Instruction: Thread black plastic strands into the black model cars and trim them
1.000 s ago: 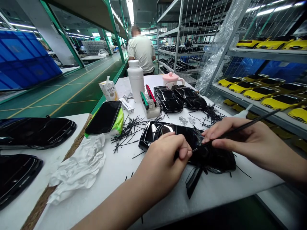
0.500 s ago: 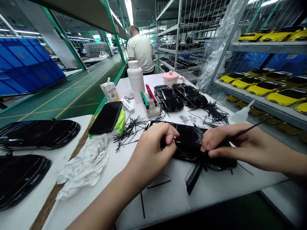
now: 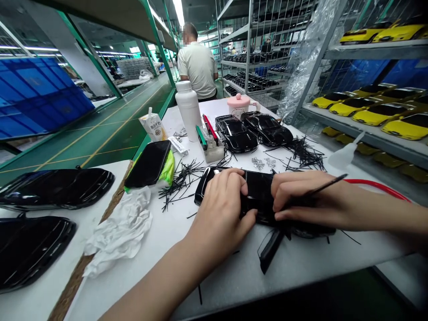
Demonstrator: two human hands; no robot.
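A glossy black model car (image 3: 259,187) lies crosswise in front of me, with its near-side door (image 3: 270,252) swung out toward me. My left hand (image 3: 222,203) is wrapped over its left part, fingers across the top and thumb at the near side. My right hand (image 3: 301,198) pinches a thin dark stick-like tool (image 3: 329,182) whose back end slants up to the right. The right fingertips are at the car's middle, by the open door. Whatever the tool's front end touches is hidden by the fingers.
Behind the car lie black strips (image 3: 306,154), small clear parts (image 3: 262,163), a holder with cutters (image 3: 213,154), two black cars (image 3: 236,133), a white bottle (image 3: 189,109) and a pink-lidded mug (image 3: 239,104). Left are a phone (image 3: 149,165) and crumpled tissue (image 3: 122,227). A person sits ahead.
My left hand has flattened from a pinch above the car to a hold over it, thumb lower. My right hand has moved slightly left, and a red tube now shows behind its wrist.
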